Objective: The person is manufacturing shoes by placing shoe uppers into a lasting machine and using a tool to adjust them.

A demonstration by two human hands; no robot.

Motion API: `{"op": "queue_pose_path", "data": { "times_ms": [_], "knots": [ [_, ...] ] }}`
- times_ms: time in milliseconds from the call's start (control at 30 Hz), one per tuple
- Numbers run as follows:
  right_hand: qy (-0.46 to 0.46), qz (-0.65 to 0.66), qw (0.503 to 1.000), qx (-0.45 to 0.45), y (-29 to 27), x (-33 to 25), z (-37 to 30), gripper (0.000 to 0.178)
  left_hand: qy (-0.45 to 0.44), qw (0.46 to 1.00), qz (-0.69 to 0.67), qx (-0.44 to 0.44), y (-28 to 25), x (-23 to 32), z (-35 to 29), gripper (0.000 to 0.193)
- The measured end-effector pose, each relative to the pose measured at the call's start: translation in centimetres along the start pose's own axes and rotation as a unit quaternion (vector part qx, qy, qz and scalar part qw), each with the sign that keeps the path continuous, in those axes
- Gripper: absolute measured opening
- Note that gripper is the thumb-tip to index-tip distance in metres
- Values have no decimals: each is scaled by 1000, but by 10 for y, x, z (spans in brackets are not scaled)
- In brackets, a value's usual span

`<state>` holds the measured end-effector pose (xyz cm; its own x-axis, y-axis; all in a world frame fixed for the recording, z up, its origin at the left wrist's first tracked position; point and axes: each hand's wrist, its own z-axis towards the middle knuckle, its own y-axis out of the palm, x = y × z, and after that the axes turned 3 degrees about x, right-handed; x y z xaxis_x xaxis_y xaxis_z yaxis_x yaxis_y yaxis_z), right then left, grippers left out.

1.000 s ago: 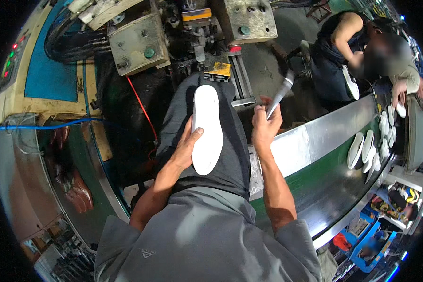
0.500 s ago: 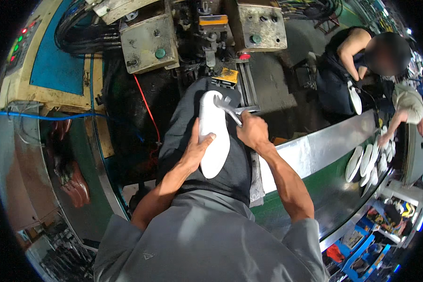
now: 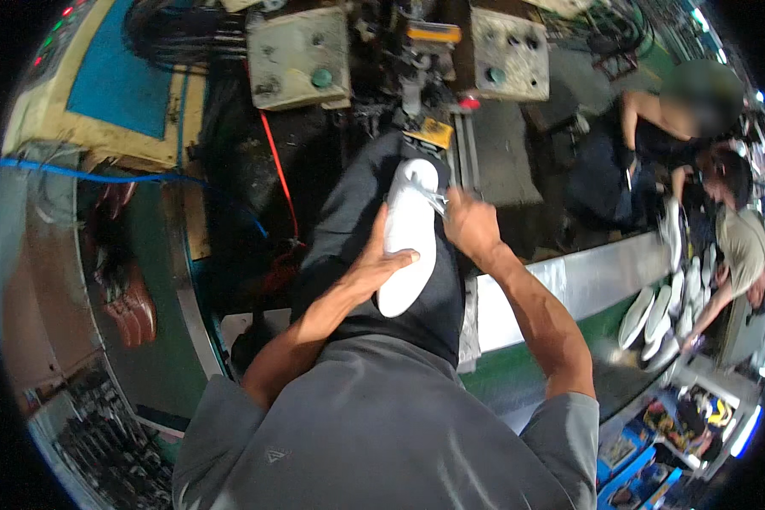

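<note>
A white shoe (image 3: 410,242) lies lengthwise over my dark-trousered thigh, its heel end pointing away from me. My left hand (image 3: 379,268) grips its left side near the middle, with the thumb across the white surface. Closed around a silver metal tool (image 3: 434,201) with a hammer-like head, my right hand (image 3: 473,225) is at the shoe's right side near the heel. Motion smears both this hand and the tool. I cannot tell whether the tool's head touches the shoe.
Ahead stands a machine with two control boxes (image 3: 299,59). A metal-edged green conveyor (image 3: 561,344) on the right carries several white shoes (image 3: 636,319). Two people work beyond it. Brown shoes (image 3: 132,314) lie on the left belt; a blue hose (image 3: 85,173) crosses there.
The view has shifted, so most things sit farther right. My right hand and the tool are now blurred by motion near the heel. My left hand still holds the shoe.
</note>
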<state>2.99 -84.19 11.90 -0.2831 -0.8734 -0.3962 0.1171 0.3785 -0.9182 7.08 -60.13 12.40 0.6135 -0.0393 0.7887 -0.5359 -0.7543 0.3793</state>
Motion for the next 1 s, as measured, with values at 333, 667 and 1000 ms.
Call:
{"op": "queue_pose_path", "data": {
  "times_ms": [333,667,1000],
  "knots": [
    [66,239,968,40,19,-4,-57,20,137,964,-174,147,-107,11,-50,102],
    [206,480,853,-26,66,30,-59,3,-66,643,315,695,-357,-85,-318,118],
    [293,484,824,-32,76,36,-36,10,-328,423,569,624,-364,-267,-499,94]
  ]
}}
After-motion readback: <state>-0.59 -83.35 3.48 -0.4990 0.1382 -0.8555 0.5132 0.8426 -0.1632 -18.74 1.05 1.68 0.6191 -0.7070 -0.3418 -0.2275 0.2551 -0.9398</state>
